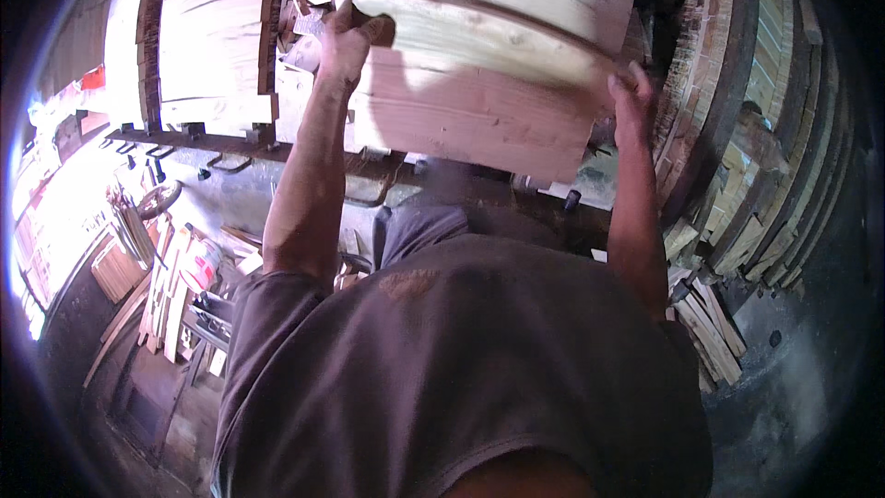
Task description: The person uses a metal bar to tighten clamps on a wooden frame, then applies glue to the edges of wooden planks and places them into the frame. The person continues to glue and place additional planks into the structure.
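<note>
Hands gripped a wide glued-up wooden panel (479, 101) at chest height above a rusted steel rack (230, 143), the left hand (348, 37) clenched over its upper left corner, the right hand (631, 101) curled round its right edge. Rigid and probably heavy, with rough-sawn faces unlikely to slip, the panel looked best carried by opposite edges. Stacked boards (212, 37) stood behind the rack; offcuts (710, 323) lay well right of it.
</note>
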